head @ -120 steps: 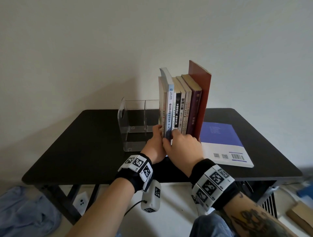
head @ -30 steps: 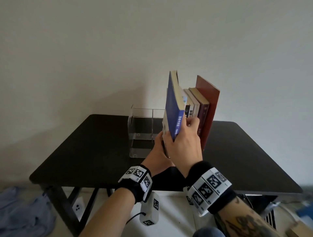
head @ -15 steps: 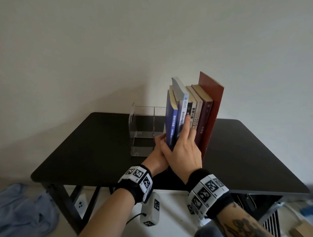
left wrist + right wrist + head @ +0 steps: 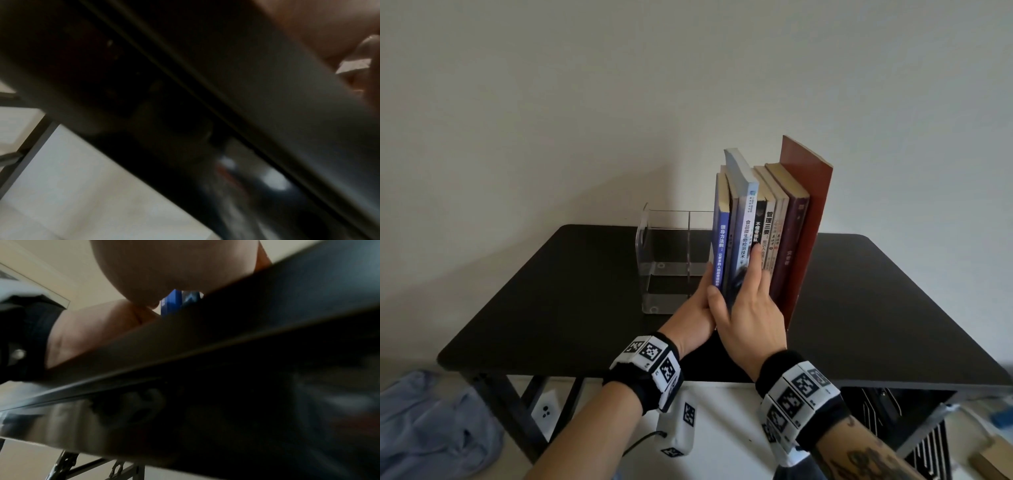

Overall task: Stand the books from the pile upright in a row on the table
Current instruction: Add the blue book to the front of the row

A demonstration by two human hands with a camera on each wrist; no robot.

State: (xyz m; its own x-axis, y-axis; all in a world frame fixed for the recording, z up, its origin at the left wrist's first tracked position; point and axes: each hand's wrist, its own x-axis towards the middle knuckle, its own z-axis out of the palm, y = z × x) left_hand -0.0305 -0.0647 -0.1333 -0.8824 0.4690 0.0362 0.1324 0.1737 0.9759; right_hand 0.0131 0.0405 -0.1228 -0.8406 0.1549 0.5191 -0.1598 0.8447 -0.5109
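Several books stand upright in a row on the black table, leaning toward a tall red-brown book at the right end. A blue book stands at the left end. My left hand lies flat against the blue book's left cover, with most of its fingers hidden. My right hand presses straight fingers against the lower spines, its thumb by the blue book's bottom corner. In the right wrist view a sliver of the blue book shows past my palm. The left wrist view is dark and blurred.
A clear acrylic rack stands directly left of the row, touching or nearly touching the blue book. A blue cloth lies on the floor at the left. A cardboard piece lies at the lower right.
The blue book lay flat 4 s ago and was held raised and tilted 1 s ago; it now stands at the row's left end. My right hand has dropped to the spines.
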